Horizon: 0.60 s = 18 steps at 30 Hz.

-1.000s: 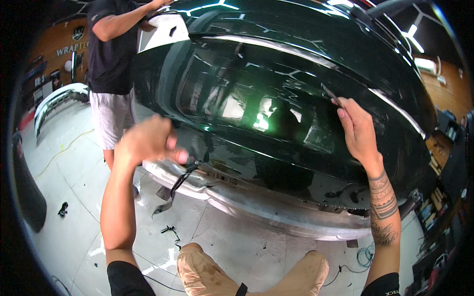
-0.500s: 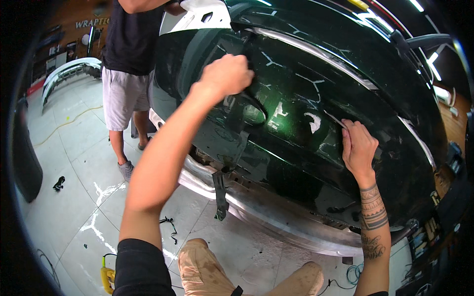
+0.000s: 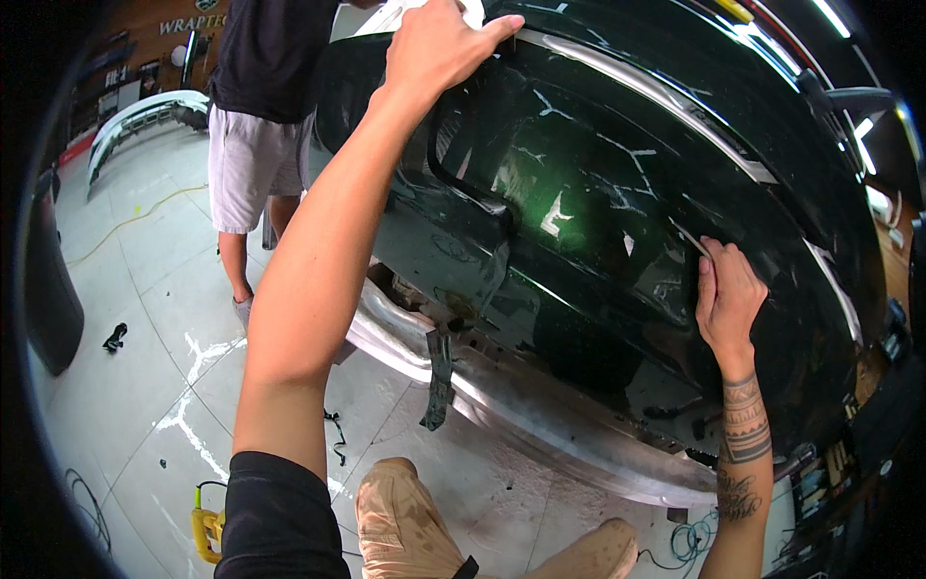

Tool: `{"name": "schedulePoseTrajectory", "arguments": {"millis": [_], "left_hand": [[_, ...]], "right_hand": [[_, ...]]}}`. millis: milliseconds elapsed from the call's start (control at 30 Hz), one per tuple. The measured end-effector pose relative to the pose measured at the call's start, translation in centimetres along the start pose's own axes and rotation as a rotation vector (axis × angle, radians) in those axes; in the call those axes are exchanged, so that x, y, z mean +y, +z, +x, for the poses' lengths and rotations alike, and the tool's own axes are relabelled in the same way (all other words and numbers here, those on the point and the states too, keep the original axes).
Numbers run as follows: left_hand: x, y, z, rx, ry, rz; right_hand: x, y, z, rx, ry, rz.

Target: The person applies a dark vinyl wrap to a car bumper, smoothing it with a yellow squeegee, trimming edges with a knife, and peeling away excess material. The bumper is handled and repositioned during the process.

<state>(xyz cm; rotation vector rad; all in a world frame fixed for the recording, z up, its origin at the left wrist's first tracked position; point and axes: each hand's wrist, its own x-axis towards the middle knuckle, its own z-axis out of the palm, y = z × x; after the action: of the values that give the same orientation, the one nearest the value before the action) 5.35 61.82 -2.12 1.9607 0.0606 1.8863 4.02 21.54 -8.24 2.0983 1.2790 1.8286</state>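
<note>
The dark green, glossy rear panel of a car fills the middle and right of the view. At its upper left edge my left hand is raised, thumb stretched to the right, other fingers curled and partly hidden. From beneath it a dark strip of film hangs in a bent loop down to the panel, so the hand appears closed on it. At the panel's right my right hand pinches a slim pale, knife-like tool, its tip close to the surface. Its exact kind is too small to tell.
A person in a black top and light shorts stands at the left. Below the panel runs a metal bumper beam with a dark strip hanging off it. A yellow tool and a cable lie on the tiled floor.
My left hand has moved up, its thumb now out, and the loop of film has shifted left. My right hand and its tool have moved slightly right and down. The view has shifted a little.
</note>
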Motion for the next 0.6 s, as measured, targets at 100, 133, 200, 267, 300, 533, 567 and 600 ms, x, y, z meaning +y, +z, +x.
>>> {"name": "schedulePoseTrajectory", "arguments": {"millis": [100,133,200,267,300,533,567,600], "left_hand": [[0.3,1.1,0.1,-0.165,-0.064,0.058],[0.6,1.3,-0.1,-0.162,-0.093,0.014],[0.9,1.3,-0.3,-0.121,-0.160,-0.099],[1.6,1.0,-0.8,-0.070,-0.199,-0.174],[1.7,1.1,-0.7,-0.048,-0.201,-0.188],[0.5,2.8,-0.3,-0.142,-0.482,-0.626],[0.2,2.7,-0.1,-0.252,-0.638,-0.808],[-0.2,2.5,0.0,-0.296,-0.674,-0.852]], "right_hand": [[0.0,0.0,0.1,-0.002,0.004,-0.004],[0.0,0.0,0.1,-0.006,0.007,-0.007],[-0.1,-0.2,0.1,-0.008,0.007,-0.008],[-0.1,-0.2,0.1,-0.003,0.005,-0.007],[-0.2,-0.1,0.2,0.002,0.004,-0.006],[0.1,0.0,0.1,0.006,-0.014,-0.012],[0.2,0.0,0.1,0.008,-0.013,-0.008],[0.2,0.0,0.1,0.011,-0.012,-0.004]]}}
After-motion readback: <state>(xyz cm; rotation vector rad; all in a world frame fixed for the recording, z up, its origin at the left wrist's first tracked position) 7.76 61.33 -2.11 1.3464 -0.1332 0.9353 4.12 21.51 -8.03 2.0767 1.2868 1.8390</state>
